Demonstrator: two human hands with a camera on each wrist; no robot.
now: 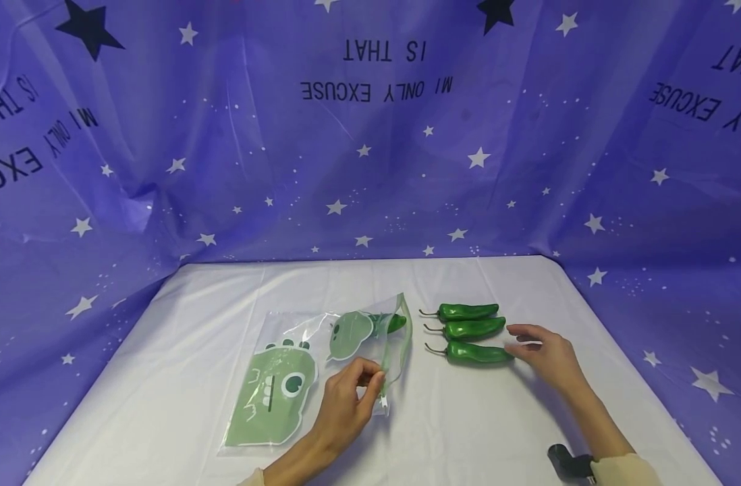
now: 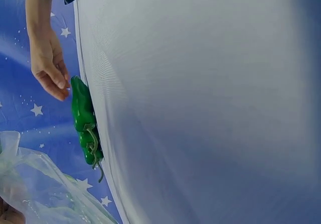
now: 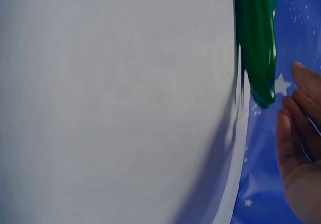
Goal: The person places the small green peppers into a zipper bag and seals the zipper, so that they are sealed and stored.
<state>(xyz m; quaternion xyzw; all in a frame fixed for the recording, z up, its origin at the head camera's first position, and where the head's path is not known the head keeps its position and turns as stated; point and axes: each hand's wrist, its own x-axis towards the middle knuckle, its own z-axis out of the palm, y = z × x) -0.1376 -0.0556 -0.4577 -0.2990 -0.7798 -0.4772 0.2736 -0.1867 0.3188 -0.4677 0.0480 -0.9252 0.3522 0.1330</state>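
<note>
Left of the middle of the white-covered table (image 1: 468, 418), a clear resealable bag (image 1: 312, 378) lies with its mouth, edged in pale green, toward the right edge. A large green one-eyed monster print (image 1: 267, 405) fills much of its left part, and a smaller green print (image 1: 350, 335) sits nearer the mouth, on the side toward the far edge. Beside that print, just inside the mouth, a green pepper (image 1: 397, 323) shows. The left hand (image 1: 349, 401) pinches the bag's mouth between thumb and fingers, close to a white zip slider (image 1: 384, 401).

Just right of the bag, three long green peppers (image 1: 474, 329) lie in a close row, stems toward the left edge and tips toward the right. The right hand (image 1: 553, 354) hovers just beside the tips, its fingers loosely bent, thumb apart, grasping nothing.

Near the table's near right corner, a dark device (image 1: 567, 462) shows by a beige sleeve (image 1: 625, 470). Beyond the far edge hangs a purple backdrop (image 1: 376, 182) with white stars and black lettering.
</note>
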